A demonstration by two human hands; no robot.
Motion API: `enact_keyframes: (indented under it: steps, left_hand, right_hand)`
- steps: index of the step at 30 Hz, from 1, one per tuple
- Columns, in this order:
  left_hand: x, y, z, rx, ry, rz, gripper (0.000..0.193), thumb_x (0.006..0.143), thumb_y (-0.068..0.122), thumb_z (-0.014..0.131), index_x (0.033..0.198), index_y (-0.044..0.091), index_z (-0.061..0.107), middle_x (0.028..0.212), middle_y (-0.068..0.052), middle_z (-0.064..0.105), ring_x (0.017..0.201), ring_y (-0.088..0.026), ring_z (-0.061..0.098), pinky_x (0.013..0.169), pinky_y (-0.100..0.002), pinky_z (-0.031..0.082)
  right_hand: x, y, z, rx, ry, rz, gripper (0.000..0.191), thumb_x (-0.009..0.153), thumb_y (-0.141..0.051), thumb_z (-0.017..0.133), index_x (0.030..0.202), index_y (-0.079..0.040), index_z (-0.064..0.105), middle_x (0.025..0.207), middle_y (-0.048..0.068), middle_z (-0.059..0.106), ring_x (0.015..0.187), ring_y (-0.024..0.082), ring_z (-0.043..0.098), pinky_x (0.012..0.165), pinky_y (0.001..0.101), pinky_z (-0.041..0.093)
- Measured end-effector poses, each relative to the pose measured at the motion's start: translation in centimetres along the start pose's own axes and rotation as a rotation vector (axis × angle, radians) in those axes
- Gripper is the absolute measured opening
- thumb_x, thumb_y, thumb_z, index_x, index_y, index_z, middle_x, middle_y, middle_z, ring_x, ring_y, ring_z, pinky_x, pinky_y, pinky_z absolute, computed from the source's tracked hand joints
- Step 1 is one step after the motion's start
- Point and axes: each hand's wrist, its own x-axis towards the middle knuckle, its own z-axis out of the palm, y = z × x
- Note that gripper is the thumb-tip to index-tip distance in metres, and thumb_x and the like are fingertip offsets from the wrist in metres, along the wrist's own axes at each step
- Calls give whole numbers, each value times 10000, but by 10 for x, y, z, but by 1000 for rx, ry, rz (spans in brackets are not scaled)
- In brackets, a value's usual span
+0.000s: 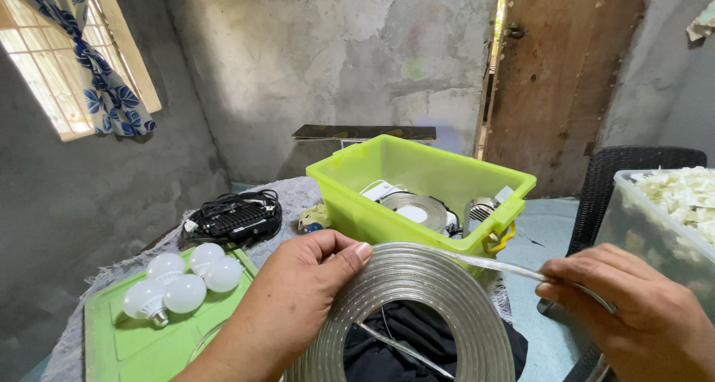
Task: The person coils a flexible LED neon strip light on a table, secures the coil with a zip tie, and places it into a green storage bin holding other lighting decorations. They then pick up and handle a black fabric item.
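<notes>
While the left hand (294,293) grips the coil's (424,307) rim, right hand (633,307) fingers pinch its loose end; probably springy, slippery.

Four white bulbs (182,281) lie left of the left hand (298,293); one coiled strip (417,307) is under it; one green bin (421,185) stands beyond; one clear tub (655,225) sits right.

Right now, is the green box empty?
No, the green box holds a coiled strip and other small parts.
</notes>
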Motion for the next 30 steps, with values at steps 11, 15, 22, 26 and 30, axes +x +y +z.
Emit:
enact_keyframes:
  steps: [11, 15, 22, 26, 30]
  left_hand:
    - [1, -6, 13, -1, 52, 2, 279, 921, 225, 656, 962, -36, 745, 786, -34, 722, 683, -97, 607, 648, -261, 515]
    - [1, -8, 15, -8, 82, -17, 306, 941, 265, 677, 954, -33, 743, 785, -39, 728, 683, -106, 614, 654, -267, 523]
    - [2, -14, 18, -30, 104, 9, 278, 920, 229, 676, 948, -38, 747, 787, -33, 706, 699, -107, 597, 664, -267, 509]
    - [3, -18, 16, 13, 137, 20, 293, 930, 259, 697, 940, -30, 751, 782, -29, 706, 701, -103, 595, 664, -265, 508]
    - [3, -23, 14, -12, 138, 36, 290, 930, 250, 699, 938, -35, 750, 784, -32, 714, 699, -105, 605, 662, -267, 513]
  right_hand:
    - [-19, 4, 13, 582, -392, 968, 224, 1018, -187, 702, 1124, 6, 744, 812, 197, 703, 647, 270, 543, 572, 422, 432]
    - [-21, 5, 19, 925, -407, 1089, 243, 1015, -171, 692, 1132, 42, 714, 775, 173, 664, 675, 239, 667, 582, 387, 546]
    - [-28, 4, 27, 1059, -450, 1264, 321, 1005, -210, 645, 1159, 64, 709, 817, 163, 694, 753, 229, 665, 693, 385, 568]
    - [-31, 12, 36, 1069, -492, 1205, 308, 1007, -210, 697, 1184, 41, 694, 875, 117, 747, 750, 168, 615, 678, 343, 524]
    - [-38, 10, 40, 1209, -546, 1139, 364, 961, -254, 707, 1202, 17, 671, 823, 92, 706, 722, 161, 638, 642, 317, 518]
